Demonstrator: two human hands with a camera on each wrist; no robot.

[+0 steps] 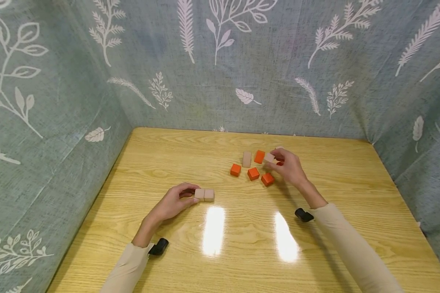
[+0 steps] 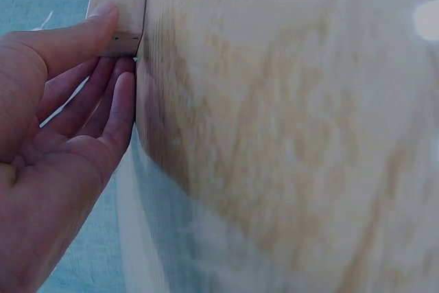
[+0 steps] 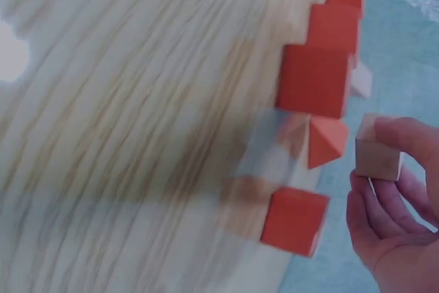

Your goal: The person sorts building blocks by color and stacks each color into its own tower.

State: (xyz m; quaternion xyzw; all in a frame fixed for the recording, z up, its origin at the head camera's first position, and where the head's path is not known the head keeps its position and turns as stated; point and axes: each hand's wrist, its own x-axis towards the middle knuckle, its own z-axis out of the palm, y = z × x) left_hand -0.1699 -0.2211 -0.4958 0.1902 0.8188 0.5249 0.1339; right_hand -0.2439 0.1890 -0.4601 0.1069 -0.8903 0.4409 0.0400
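Two plain wooden cubes stand side by side on the table, nearly touching. My left hand pinches the left cube between thumb and fingers; the right cube adjoins it. In the left wrist view the thumb lies on the near cube. Farther back, my right hand holds another plain wooden cube between thumb and fingers. The right wrist view shows that cube raised off the table. Several orange-red blocks lie around it, one partly hidden by the right hand.
A plain oblong wooden block lies beside the red ones. Behind the right fingers a pale block just shows. Patterned cloth walls the wooden table at the back and sides. Light glares off the tabletop's front.
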